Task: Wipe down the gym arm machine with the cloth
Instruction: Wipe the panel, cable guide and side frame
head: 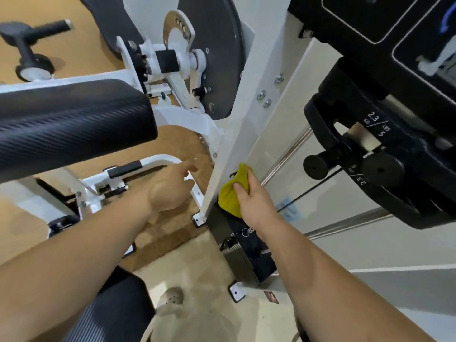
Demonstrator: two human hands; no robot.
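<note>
A white gym arm machine fills the view, and its upright post point(246, 114) runs down the middle. My right hand point(254, 201) grips a bunched yellow cloth point(230, 191) and presses it against the lower part of that post. My left hand point(172, 186) hovers to the left of the post above the floor frame. It holds nothing, and one finger points forward. A black ribbed arm pad point(71, 124) juts out on the left, and a dark round cam disc point(214, 53) sits above.
Black weight plates point(385, 154) marked 2.3 kg / 5 lbs hang at right beside steel guide rods point(286, 156). The white floor frame point(158, 164) and bolted feet lie on brown matting. A dark seat edge point(116, 309) and a light shoe point(170, 307) are below me.
</note>
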